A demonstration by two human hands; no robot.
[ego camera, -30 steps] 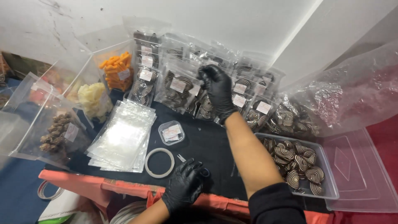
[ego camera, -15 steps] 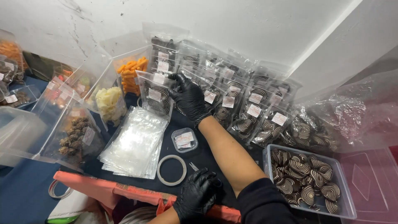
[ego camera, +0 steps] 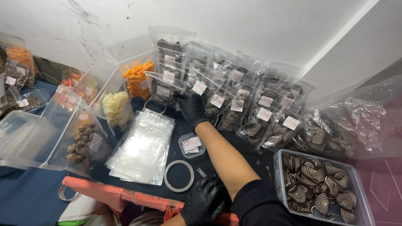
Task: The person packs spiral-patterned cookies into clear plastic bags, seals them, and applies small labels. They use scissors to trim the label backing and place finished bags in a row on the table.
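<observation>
Both my hands wear black gloves. My right hand (ego camera: 192, 109) reaches far across the dark table into rows of sealed clear bags of striped cookies (ego camera: 251, 113) leaning on the white wall. Its fingers close on the edge of the leftmost front cookie bag (ego camera: 162, 90). My left hand (ego camera: 204, 204) rests curled at the near edge of the table, with nothing visible in it. A roll of clear tape (ego camera: 179, 175) and a small clear box of labels (ego camera: 191, 145) lie between the two hands.
A stack of empty clear bags (ego camera: 140, 148) lies left of the tape. A clear tub of loose striped cookies (ego camera: 319, 188) stands at the right. Bags of orange, pale and brown snacks (ego camera: 86, 140) stand at the left. An orange cloth (ego camera: 104, 192) hangs over the front edge.
My right hand has moved left along the row of cookie bags, from the middle to the leftmost front bag. My left hand has stayed by the near edge.
</observation>
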